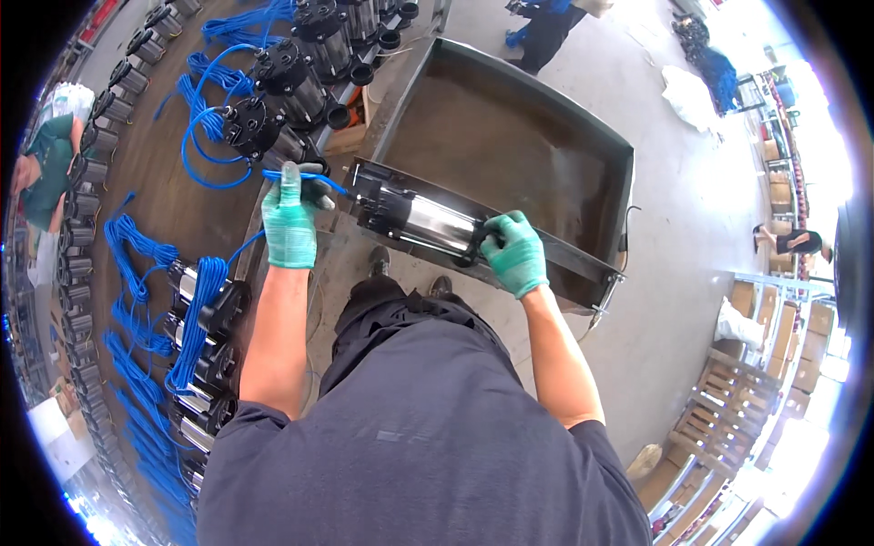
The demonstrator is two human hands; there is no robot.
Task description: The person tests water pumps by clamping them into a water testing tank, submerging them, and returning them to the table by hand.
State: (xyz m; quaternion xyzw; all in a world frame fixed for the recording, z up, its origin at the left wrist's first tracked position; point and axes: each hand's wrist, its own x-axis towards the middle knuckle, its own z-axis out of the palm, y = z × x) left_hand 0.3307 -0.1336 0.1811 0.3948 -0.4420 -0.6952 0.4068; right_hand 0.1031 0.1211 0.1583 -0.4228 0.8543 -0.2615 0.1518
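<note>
A submersible pump (439, 224), a shiny steel cylinder with black ends, lies on its side in front of me, along the near edge of a metal tank (596, 116). My right hand (515, 257), in a green glove, is closed on the black fitting at the pump's right end. Blue cable (331, 183) comes out of the pump's left end and runs to my left hand (290, 227). That hand, also gloved in green, pinches the cable between thumb and fingers, close to the bench edge. The palm side of the left fingers is partly hidden.
Brownish water fills the tank. On the brown bench (173, 182) at my left stand several similar pumps (289, 82), and more lie with coiled blue cables (196, 318). Other people (546, 36) are farther off. Wooden pallets (733, 405) and boxes line the right side.
</note>
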